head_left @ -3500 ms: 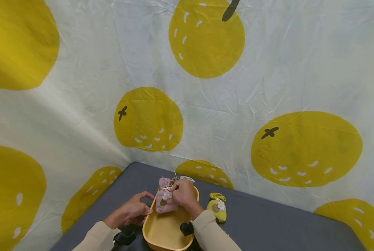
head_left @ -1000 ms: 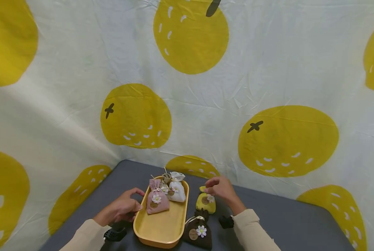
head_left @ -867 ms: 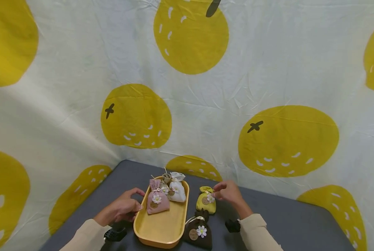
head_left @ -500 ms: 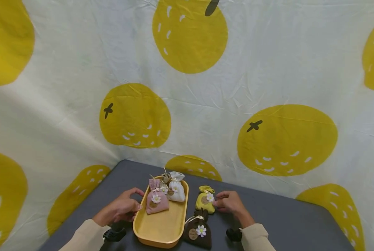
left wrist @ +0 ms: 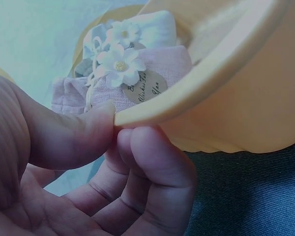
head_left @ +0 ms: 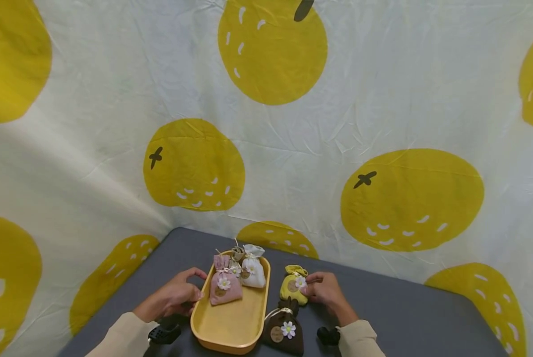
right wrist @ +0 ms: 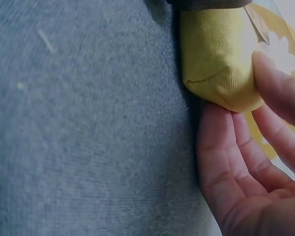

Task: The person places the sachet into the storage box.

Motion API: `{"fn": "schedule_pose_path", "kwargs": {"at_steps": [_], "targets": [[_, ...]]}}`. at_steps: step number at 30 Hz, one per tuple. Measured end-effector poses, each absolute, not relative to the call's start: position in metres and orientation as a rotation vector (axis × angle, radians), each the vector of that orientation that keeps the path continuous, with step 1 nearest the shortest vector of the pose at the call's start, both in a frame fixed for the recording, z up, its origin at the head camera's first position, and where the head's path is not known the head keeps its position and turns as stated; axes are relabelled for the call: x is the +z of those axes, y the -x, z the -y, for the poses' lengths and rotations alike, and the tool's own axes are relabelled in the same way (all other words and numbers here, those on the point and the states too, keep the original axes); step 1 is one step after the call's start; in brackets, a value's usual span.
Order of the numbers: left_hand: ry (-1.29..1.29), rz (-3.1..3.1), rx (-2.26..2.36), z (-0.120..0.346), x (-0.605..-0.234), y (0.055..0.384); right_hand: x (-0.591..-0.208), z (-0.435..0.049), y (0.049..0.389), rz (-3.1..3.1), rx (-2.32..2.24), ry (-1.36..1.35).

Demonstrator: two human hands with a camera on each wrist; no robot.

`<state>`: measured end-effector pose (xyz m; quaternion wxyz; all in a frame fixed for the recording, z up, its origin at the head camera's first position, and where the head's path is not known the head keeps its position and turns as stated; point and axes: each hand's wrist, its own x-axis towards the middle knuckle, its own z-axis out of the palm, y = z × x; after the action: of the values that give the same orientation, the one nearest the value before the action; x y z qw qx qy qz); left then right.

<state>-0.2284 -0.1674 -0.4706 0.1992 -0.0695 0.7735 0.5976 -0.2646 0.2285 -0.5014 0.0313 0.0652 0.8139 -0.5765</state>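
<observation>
My left hand point(head_left: 177, 295) pinches the left rim of a yellow-orange tray point(head_left: 235, 329); the left wrist view shows thumb and fingers on either side of the rim point(left wrist: 187, 96). A pink drawstring pouch point(head_left: 233, 293), a white one point(head_left: 257, 279) and a partly hidden tan one point(head_left: 237, 253) lie inside at the far end. To the right of the tray, my right hand point(head_left: 330, 293) grips the right side of a yellow drawstring pouch point(head_left: 286, 291). In the right wrist view its thumb lies beside the flower, and its fingers meet the pouch's edge point(right wrist: 226, 83).
A dark brown pouch point(head_left: 273, 344) with a white flower lies between me and the yellow pouch, right against the tray's side. The dark grey tabletop point(head_left: 396, 317) extends to the right. Behind it hangs a pale curtain point(head_left: 293, 163) with yellow fruit prints.
The pink pouch, earlier held over the tray by my right hand, now lies in it. My right hand moved to the yellow pouch's top, then down to its right side. The left stays put.
</observation>
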Motion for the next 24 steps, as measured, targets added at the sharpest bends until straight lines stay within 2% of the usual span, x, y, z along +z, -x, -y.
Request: {"fn": "schedule_pose_path", "kwargs": {"at_steps": [24], "targets": [[0.184, -2.163, 1.676, 0.1682, -0.4722, 0.2287, -0.5079, -0.2229, 0.2686, -2.524, -1.861, -0.167]]}}
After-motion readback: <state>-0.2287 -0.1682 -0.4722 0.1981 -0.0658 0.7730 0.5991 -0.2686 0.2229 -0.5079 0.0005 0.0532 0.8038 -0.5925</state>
